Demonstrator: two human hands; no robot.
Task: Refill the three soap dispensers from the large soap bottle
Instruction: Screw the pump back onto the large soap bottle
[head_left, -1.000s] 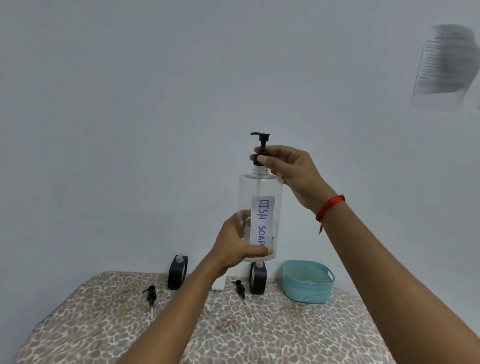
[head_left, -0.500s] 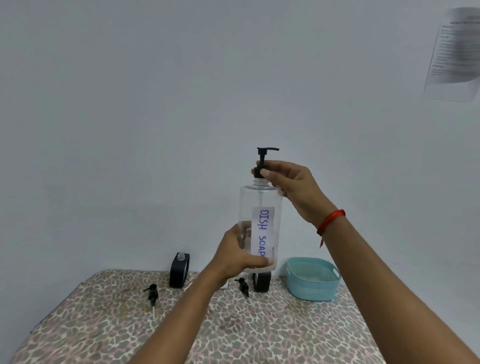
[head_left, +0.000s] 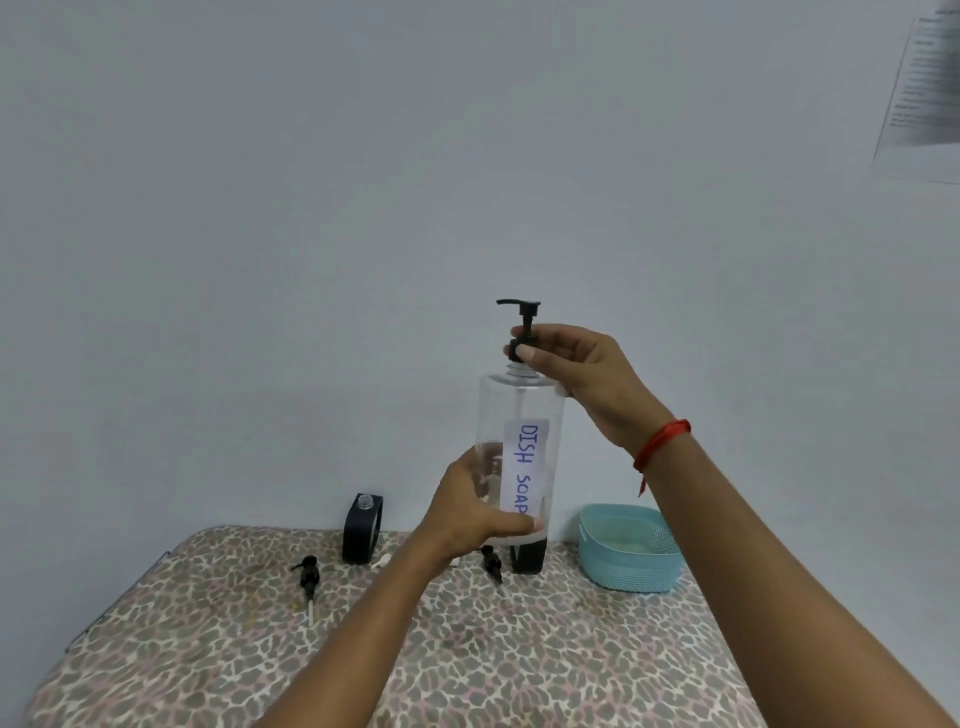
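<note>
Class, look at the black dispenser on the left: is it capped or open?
Open. The dispenser shows a bare clear neck with no pump on it; a loose pump lies beside it on the table.

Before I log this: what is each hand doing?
Left hand: grips the large soap bottle.
Right hand: pinches the black pump.

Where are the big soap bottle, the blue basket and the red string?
big soap bottle (head_left: 519, 402), head view, clear upper body
blue basket (head_left: 634, 570), head view, front wall
red string (head_left: 663, 441), head view, loop across the wrist
</note>
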